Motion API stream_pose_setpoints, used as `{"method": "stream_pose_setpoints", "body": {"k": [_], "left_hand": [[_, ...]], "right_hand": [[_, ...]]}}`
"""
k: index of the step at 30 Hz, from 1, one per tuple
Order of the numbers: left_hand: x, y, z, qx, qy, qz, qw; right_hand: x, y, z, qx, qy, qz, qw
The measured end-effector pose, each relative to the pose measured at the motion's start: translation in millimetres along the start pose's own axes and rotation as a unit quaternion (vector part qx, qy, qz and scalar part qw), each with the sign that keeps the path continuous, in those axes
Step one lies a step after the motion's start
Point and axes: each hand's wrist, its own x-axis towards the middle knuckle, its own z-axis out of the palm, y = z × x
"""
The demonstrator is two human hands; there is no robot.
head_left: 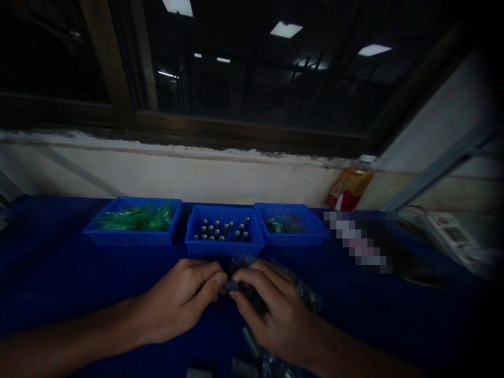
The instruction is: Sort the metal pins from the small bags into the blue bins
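Observation:
My left hand (189, 296) is closed in a pinch, its thumb and forefinger on one end of a small grey cylindrical part (231, 285). The fingers of my right hand (277, 310) close around the other end, so the two hands meet over the blue surface. Just beyond them is a blue bin (224, 250) in which several metal cylinders (217, 231) with hollow ends stand upright. Clear plastic bags (305, 294) lie partly beneath my right hand. Nearer to me rest more grey pieces, among them a slim cylinder (251, 342) and a thicker one (244, 367).
To the left stands a blue bin (134, 240) with green plastic pieces; another blue bin (295, 240) at right holds small bagged items. A bottle (350, 186) leans by the wall. Further right are a dark object (417, 262) and a pale device (452, 233).

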Motion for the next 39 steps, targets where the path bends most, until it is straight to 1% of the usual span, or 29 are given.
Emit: {"method": "stream_pose_setpoints", "body": {"k": [4,9,11,13,18,22,25,27,29,30,31,33,36,39], "left_hand": [[1.6,-3.4,3.2,-0.043,0.011,-0.011,0.999],[-1.8,-7.7,4.6,-0.036,0.013,-0.024,0.999],[-1.5,-7.6,3.4,-0.047,0.007,-0.025,0.999],[-0.3,-6.6,1.8,-0.057,0.001,-0.026,0.998],[1.1,-5.5,0.1,-0.058,-0.01,-0.021,0.998],[0.6,-7.3,0.7,-0.049,-0.025,-0.017,0.998],[1.3,-7.3,0.8,-0.021,-0.043,-0.029,0.998],[2.0,-6.3,0.8,-0.005,-0.051,-0.033,0.998],[2.6,-4.9,1.1,0.014,-0.063,-0.031,0.997],[2.8,-4.3,1.3,0.027,-0.07,-0.028,0.997],[2.7,-3.8,1.6,0.04,-0.078,-0.025,0.996],[2.4,-3.2,2.3,0.064,-0.086,-0.021,0.994],[1.8,-3.5,3.1,0.083,-0.086,-0.022,0.993],[2.0,-4.8,4.3,0.098,-0.082,-0.023,0.992]], "right_hand": [[2.1,2.6,-1.8,0.0,0.012,0.019,1.0],[2.2,4.4,-1.8,0.018,0.001,0.037,0.999],[1.7,5.1,-2.0,0.018,0.009,0.039,0.999],[1.5,5.8,-2.6,0.012,0.017,0.029,0.999],[2.4,5.3,-3.9,0.002,0.019,-0.022,1.0],[4.1,1.8,-6.2,-0.003,0.017,-0.038,0.999],[12.0,0.9,-16.6,-0.002,0.01,-0.037,0.999],[23.5,3.2,-29.4,-0.013,0.015,-0.013,1.0],[39.8,8.8,-43.6,-0.051,0.013,0.017,0.998],[49.1,12.9,-49.5,-0.07,-0.009,0.025,0.997],[58.8,17.7,-53.8,-0.091,-0.044,0.032,0.994],[76.9,28.6,-56.7,-0.116,-0.117,0.022,0.986],[96.1,44.1,-49.5,-0.129,-0.211,-0.005,0.969],[104.4,53.0,-39.2,-0.132,-0.259,-0.01,0.957]]}}
